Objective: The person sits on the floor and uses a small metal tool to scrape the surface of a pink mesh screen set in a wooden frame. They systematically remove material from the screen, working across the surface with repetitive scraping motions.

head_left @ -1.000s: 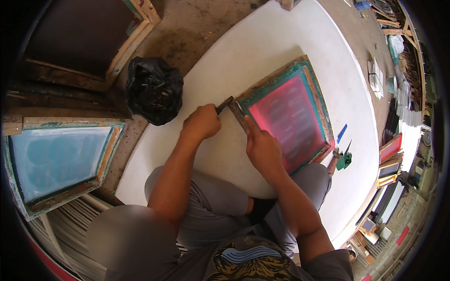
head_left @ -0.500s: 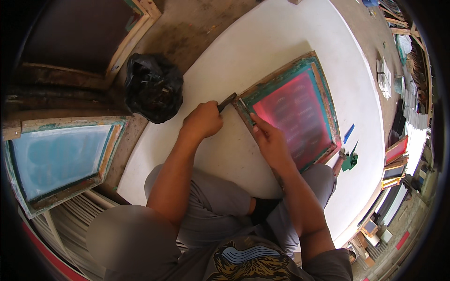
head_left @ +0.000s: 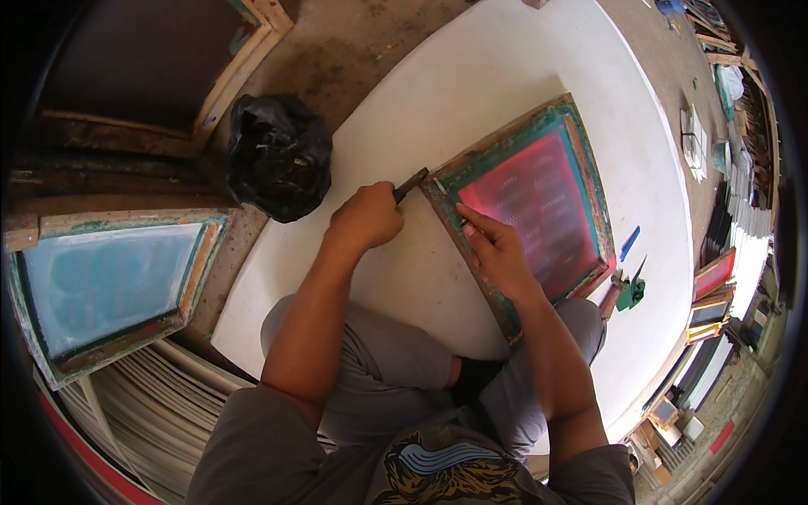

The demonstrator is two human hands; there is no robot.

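Note:
My left hand [head_left: 366, 220] is wrapped round a dark, narrow tool [head_left: 411, 184]. Its exposed end points up and right and reaches the left corner of a screen printing frame [head_left: 439, 202]; I cannot tell whether it touches. The frame has worn wooden bars, a green border and pink mesh [head_left: 539, 215] with faint rows of marks. It lies tilted across the white board [head_left: 396, 295], its lower end by my right knee. My right hand [head_left: 501, 257] is on the frame's left bar, index finger and thumb gripping near the inner edge. The other fingers curl under and are partly hidden.
A black plastic bag [head_left: 279, 160] stands left of the board. Beyond it leans another frame with pale blue mesh [head_left: 105, 282]. Right of the pink frame lie a blue strip [head_left: 629, 242] and a green scrap [head_left: 629, 293]. Stacked sheets [head_left: 745, 210] line the far right.
My right hand has drawn back slightly along the bar, its fingers bending more. The left hand and its tool have barely moved.

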